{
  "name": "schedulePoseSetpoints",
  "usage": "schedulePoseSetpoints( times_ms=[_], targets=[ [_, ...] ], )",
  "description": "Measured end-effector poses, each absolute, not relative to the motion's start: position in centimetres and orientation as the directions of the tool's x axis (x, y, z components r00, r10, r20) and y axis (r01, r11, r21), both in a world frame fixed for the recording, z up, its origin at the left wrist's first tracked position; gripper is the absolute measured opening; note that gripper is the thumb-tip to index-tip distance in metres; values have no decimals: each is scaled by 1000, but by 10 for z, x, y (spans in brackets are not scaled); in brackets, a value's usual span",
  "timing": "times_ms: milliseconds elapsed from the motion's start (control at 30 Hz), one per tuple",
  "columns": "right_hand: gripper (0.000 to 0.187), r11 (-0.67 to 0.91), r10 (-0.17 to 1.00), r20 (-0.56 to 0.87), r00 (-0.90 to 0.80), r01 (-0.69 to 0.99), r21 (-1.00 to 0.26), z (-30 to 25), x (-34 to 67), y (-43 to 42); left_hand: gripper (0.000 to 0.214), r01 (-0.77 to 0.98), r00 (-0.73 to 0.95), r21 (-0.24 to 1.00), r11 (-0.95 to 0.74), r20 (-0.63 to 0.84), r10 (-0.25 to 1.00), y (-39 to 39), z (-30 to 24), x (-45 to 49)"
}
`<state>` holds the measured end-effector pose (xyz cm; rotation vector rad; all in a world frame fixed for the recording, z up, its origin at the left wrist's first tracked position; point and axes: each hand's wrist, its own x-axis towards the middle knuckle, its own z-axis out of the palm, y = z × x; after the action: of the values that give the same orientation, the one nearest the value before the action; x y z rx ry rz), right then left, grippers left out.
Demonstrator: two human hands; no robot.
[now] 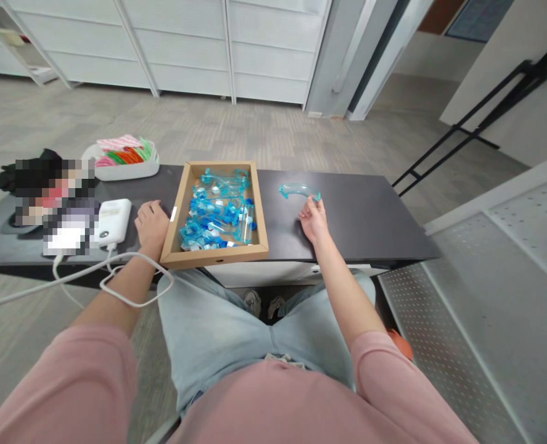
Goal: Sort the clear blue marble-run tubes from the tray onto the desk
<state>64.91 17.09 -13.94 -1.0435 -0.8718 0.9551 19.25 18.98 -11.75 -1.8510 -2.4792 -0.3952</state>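
Curved blue-tinted tube [298, 189] sits right of the cardboard tray [215, 254], over the far part of the dark table [370, 216], set apart from the heap of blue pieces [217, 216] inside the tray. The right hand [314, 221] pinches its right end between thumb and fingertips, so the arc stretches left in plain sight; whether it touches the tabletop cannot be told. The left hand [152, 225] rests knuckles up, fingers curled, against the tray's left wall, probably steadying it. Just left lies a white power bank [115, 220], its cable [129, 299] looping across the left forearm. A white basket [125, 169] of coloured strips stands far left.
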Motion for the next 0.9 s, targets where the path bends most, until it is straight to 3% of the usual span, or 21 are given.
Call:
schedulePoseSetpoints(
  times_ms=[333, 533, 733, 900],
  targets=[
    [62, 106, 975, 64, 215, -190, -976, -128, 634, 162, 55, 938, -316, 185, 293, 107, 943, 186, -106, 198],
    [64, 221, 972, 203, 120, -160, -962, -128, 627, 155, 51, 945, -308, 156, 288, 128, 943, 187, -108, 197],
    [62, 209, 965, 197, 174, -52, -977, -126, 627, 152, 53, 948, -302, 146, 284, 127, 945, 185, -105, 199],
    [61, 214, 965, 199, 171, -74, -974, -126, 625, 152, 50, 951, -293, 148, 273, 140, 946, 184, -103, 200]
  ],
)
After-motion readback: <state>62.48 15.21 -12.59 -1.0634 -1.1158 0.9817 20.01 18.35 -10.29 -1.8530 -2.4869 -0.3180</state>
